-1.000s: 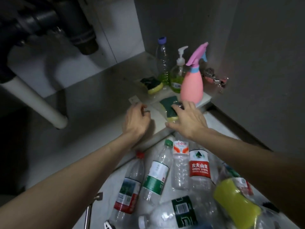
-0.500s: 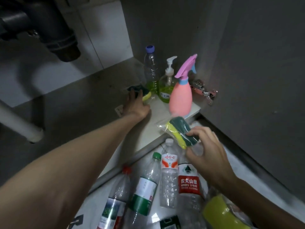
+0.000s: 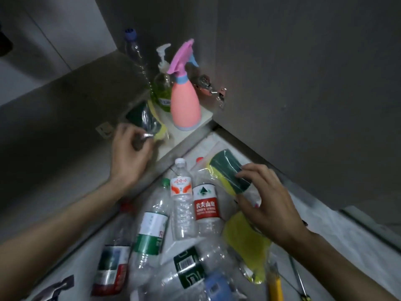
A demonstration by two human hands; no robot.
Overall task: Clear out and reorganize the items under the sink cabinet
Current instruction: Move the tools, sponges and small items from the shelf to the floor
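Your right hand (image 3: 267, 200): fingers curled, pinching bagged green-yellow scouring sponge (image 3: 227, 177), held above empty water bottles (image 3: 184, 205) lying on floor outside cabinet. Your left hand (image 3: 130, 155): fingertips closed on plastic wrap of second bagged sponge (image 3: 147, 120), at cabinet floor (image 3: 71, 109) front edge. Pink spray bottle (image 3: 185, 105), green soap dispenser (image 3: 161, 92), tall clear bottle (image 3: 135, 53) upright in cabinet right corner.

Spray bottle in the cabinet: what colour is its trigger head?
Purple-pink, over a blue collar and salmon-pink body, on the spray bottle; head view.
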